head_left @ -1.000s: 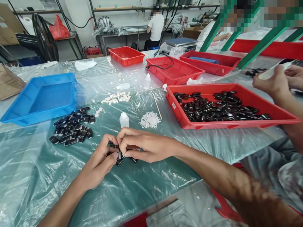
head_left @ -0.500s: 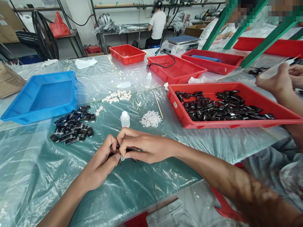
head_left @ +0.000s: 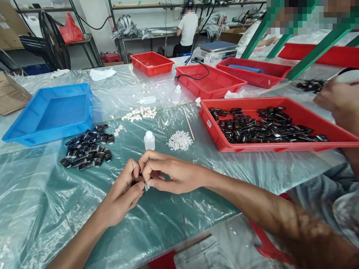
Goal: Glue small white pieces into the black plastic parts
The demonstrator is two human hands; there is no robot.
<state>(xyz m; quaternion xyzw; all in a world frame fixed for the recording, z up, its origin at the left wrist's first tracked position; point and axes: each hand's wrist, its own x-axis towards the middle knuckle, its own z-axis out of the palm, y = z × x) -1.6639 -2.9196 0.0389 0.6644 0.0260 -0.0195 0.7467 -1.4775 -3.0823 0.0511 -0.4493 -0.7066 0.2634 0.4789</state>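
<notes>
My left hand (head_left: 123,198) and my right hand (head_left: 171,175) meet over the near part of the table, fingertips pinched together. Between them is a small black part (head_left: 140,173), mostly hidden by fingers, with a greyish translucent bit (head_left: 146,186) showing at the tips of thumb and forefinger. Just beyond the hands stands a small white squeeze bottle (head_left: 149,141). To its right lies a heap of tiny white pieces (head_left: 180,140) with a thin wooden stick (head_left: 189,125) beside it. A pile of glossy black parts (head_left: 86,149) lies left of my hands.
A blue tray (head_left: 17,129) is at the left. At the right, a red tray (head_left: 232,148) holds many black parts. White blocks (head_left: 139,113) and another bottle (head_left: 177,94) lie farther back. A co-worker's hand (head_left: 336,97) is at the right edge.
My hands stay pinched together in nearly the same place, and the dark bits under my right fingers no longer show. The co-worker's hands at the right have shifted and blurred.
</notes>
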